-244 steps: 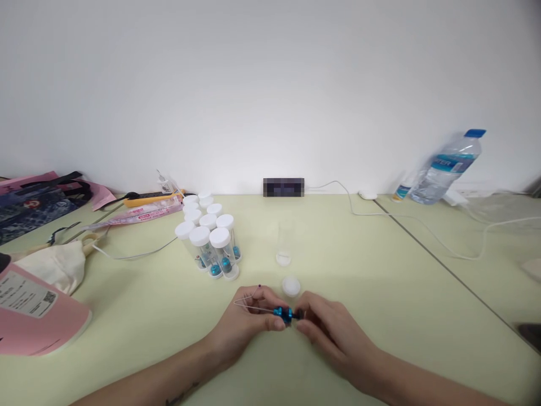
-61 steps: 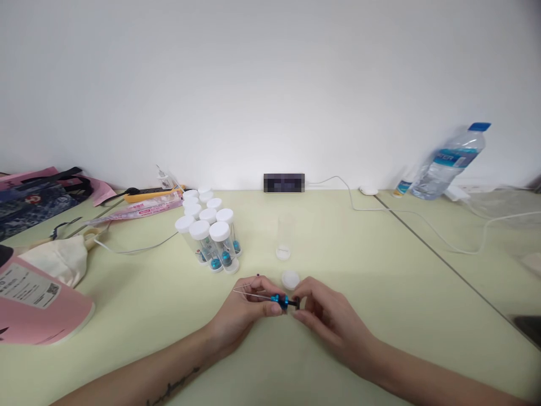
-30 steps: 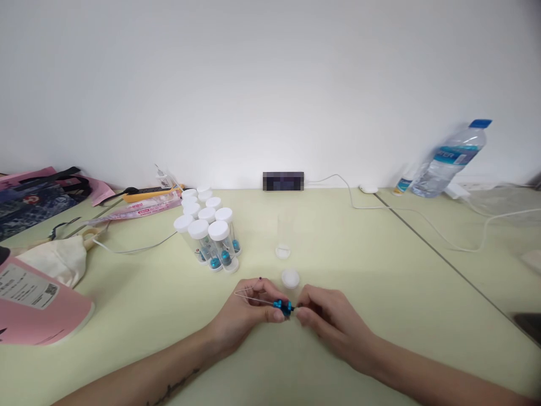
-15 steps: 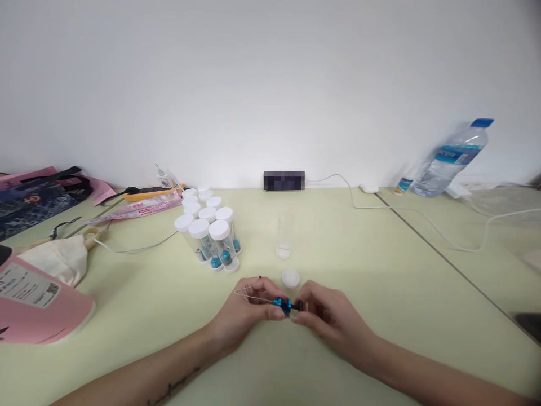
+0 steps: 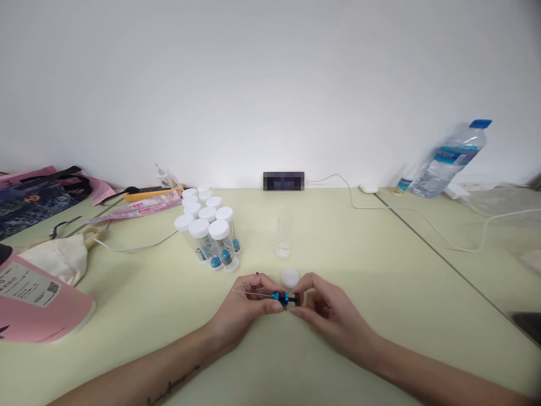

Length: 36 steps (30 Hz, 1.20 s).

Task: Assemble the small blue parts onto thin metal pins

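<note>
Between the fingers of my left hand [image 5: 247, 299] is a small blue and black device [image 5: 280, 298] with a thin bent wire running left from it. My right hand [image 5: 329, 307] pinches the black end piece at the device's right side. Just beyond my fingers lies a white cap [image 5: 290, 277]. Behind the cap stands a clear tube [image 5: 284, 237] without a lid. To the left, several clear tubes with white caps [image 5: 220, 230] stand in a group, and blue parts show inside the front ones.
A pink cup [image 5: 54, 304] leans in at the left, near a cloth pouch [image 5: 63, 256]. Along the wall are a pink packet [image 5: 146, 207], a small display [image 5: 283, 181] and a leaning water bottle [image 5: 450, 160]. A white cable [image 5: 426, 217] crosses the right side.
Both hands have risen slightly in view with the device, which now lies nearly level. The black end piece shows more clearly between my right fingertips.
</note>
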Motion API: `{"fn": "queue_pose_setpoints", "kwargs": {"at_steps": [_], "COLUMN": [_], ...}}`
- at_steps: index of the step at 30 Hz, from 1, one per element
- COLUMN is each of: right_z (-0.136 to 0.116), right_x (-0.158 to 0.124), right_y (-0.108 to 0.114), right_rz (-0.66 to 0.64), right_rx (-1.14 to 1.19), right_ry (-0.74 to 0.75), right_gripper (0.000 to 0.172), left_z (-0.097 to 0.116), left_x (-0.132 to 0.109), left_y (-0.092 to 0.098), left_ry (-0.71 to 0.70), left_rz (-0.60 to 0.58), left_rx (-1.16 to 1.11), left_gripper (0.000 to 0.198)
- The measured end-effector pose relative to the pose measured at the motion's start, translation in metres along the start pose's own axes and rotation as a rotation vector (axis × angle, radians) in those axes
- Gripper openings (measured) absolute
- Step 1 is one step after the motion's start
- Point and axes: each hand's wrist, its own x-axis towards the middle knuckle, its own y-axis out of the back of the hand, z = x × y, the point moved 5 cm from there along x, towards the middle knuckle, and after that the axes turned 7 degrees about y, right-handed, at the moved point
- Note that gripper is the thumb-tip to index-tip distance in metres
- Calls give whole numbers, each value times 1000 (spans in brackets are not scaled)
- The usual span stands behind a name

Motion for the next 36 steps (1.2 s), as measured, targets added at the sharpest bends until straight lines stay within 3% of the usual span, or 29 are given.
{"fn": "queue_pose_setpoints", "kwargs": {"at_steps": [4, 7, 11, 15, 18, 22, 26, 30, 36], "right_z": [-1, -3, -1, 0, -2, 1, 2, -6, 0], "right_x": [-1, 0, 0, 0, 1, 0, -1, 2, 1], "right_y": [1, 0, 1, -1, -3, -2, 0, 2, -1], "right_rz": [17, -32, -3, -35, -88, -35, -9, -36, -12], "right_rx": [-36, -65, -67, -24, -15, 9, 70, 11, 64], "right_ry": [22, 48, 8, -9, 16, -2, -29, 56, 20], "right_gripper": [16, 29, 14, 14, 28, 14, 23, 37, 19], "left_z": [-1, -1, 0, 0, -1, 0, 0, 0, -1], "left_x": [0, 0, 0, 0, -1, -1, -1, -1, -1], "left_y": [0, 0, 0, -1, -1, -1, -1, -1, 0], "left_ry": [4, 8, 0, 4, 8, 1, 14, 8, 14], "left_rz": [-10, -14, -1, -9, -14, -5, 12, 7, 14], "left_rx": [10, 41, 18, 9, 37, 10, -4, 9, -3], "left_gripper": [16, 17, 17, 16, 17, 16, 17, 16, 16]}}
